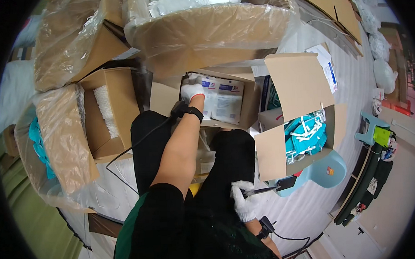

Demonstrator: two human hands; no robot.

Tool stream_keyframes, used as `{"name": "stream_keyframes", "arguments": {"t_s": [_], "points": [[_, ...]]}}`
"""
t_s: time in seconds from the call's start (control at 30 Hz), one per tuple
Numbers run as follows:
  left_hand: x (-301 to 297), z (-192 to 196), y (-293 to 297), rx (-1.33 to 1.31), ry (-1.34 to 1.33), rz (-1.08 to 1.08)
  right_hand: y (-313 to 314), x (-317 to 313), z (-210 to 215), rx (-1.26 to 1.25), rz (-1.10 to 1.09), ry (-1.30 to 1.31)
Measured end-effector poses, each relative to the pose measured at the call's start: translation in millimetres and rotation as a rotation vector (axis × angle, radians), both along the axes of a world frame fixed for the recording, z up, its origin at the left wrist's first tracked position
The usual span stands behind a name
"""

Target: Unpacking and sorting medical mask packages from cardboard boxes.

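My left hand (192,89), in a white knit glove with a red cuff edge, reaches into an open cardboard box (165,95) between my knees. Its fingers are curled at the top left of a white plastic package (209,94), their tips partly hidden. Beside that lies a second, similar white package (228,101), flat in the box with blue and red print. My right hand (244,202), gloved in white too, rests by my right thigh. It is closed around a slim dark tool (262,190) with a black block at its far end; its kind is unclear.
To the right, an open carton (299,86) holds teal fabric pieces with white straps (306,136), near a light blue stool (327,170). A cardboard box (116,105) stands left. Large plastic-lined cartons (208,34) stand ahead. Cables (121,163) run from both wrists.
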State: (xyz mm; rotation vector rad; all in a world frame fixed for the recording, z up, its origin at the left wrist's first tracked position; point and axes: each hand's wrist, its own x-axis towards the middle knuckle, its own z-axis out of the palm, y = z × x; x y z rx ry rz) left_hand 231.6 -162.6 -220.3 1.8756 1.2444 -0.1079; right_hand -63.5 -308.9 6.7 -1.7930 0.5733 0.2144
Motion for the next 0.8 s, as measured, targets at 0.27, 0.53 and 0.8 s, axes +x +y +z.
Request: {"name": "stream_keyframes", "arguments": {"t_s": [0.27,0.53,0.8], "points": [[-63,116,21,-0.001,-0.886,-0.455,1,20,26,-0.013,0.148,-0.192],[-143,282,71,-0.116,-0.734,-1.298,2,114,126,-0.473,0.387,-0.428],[-203,307,70,-0.416,-0.290,-1.506,3,51,78,-0.341,0.556,-0.503]]}}
